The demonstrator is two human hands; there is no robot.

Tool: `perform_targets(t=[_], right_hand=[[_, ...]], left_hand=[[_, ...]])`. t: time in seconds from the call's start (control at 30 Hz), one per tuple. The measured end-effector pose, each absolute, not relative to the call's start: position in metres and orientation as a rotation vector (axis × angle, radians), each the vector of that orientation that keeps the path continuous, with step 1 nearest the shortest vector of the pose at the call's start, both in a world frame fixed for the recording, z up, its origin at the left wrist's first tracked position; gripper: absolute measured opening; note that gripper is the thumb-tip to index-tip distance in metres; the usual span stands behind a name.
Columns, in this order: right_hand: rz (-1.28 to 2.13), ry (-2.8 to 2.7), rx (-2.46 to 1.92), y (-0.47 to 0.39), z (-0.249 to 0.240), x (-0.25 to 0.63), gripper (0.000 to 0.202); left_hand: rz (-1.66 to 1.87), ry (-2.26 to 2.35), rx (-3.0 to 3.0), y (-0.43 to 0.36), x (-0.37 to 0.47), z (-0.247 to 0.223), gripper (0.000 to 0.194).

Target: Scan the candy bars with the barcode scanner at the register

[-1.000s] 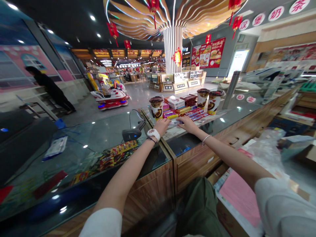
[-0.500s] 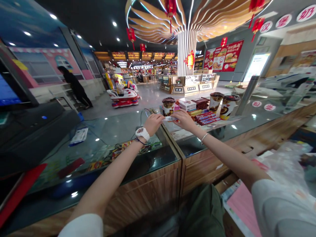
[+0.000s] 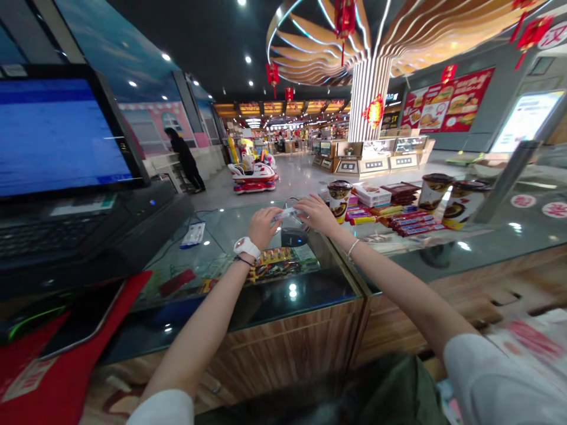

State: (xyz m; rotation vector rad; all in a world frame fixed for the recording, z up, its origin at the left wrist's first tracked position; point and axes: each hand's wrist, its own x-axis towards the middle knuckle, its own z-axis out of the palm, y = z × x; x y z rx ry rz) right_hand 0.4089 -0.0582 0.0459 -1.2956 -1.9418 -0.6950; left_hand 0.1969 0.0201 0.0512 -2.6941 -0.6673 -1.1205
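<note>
A small whitish, partly see-through wrapped packet is held up level between my two hands above the glass counter. My left hand, with a white watch on its wrist, pinches the packet's left end. At its right end the fingers of my right hand are closed on it. What is inside the wrapper is too small to make out. Below the packet, a black device with a blue light rests on the glass. Just beyond my right hand stands a lidded cup, beside several wrapped snack bars.
To the left are a monitor, a keyboard and a phone on a red sheet. A blue-white packet lies near cables. Two more cups stand at right. A person in black is farther off.
The view has swung left, bringing more of the monitor and the phone into sight. Both hands, still holding the packet, have shifted left over the counter, away from the lidded cup.
</note>
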Motion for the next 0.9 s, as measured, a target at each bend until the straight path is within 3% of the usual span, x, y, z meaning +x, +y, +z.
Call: perform_targets(t=[0.2,0.6,0.9], right_hand=[[-0.644,-1.904,-1.252,-0.030,0.041,0.382,0.025],[-0.543,-1.835,-1.263,-0.043,0.017,0.383,0.026],[-0.519,-1.763,-1.277,-0.045,0.015,0.387,0.024]], left_hand=[[-1.214,-0.797,-2.572,0.033,0.178,0.046,0.027],[-1.125,-0.805,-2.700,0.032,0.171,0.037,0.021],[-0.961,-0.745,-2.741,0.026,0.170,0.035,0.030]])
